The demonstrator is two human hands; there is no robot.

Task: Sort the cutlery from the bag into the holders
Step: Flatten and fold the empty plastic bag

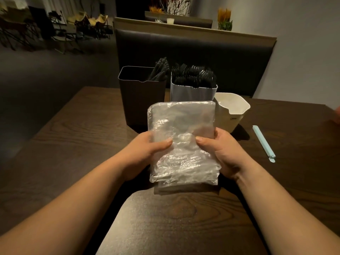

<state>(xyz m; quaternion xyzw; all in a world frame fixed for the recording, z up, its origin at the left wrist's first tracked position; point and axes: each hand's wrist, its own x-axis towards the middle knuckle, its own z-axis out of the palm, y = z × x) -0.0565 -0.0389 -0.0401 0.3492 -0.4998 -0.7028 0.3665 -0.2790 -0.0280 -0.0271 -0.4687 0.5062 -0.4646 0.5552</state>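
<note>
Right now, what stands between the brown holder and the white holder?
A grey holder packed with black forks, seen in the head view; the plastic bag hides its base.

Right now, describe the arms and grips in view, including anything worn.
The left grip and right grip are bare hands: no gloves or rings show, and the thumbnails look short and unpainted. The left forearm and right forearm are uncovered to the frame edge: no sleeves, watch or bands.

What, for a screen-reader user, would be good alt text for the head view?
A left hand and right hand hold a clear plastic bag at a dark table. Behind stand a brown holder, a grey holder full of black forks and a white holder; a blue clip lies to their right.
</note>
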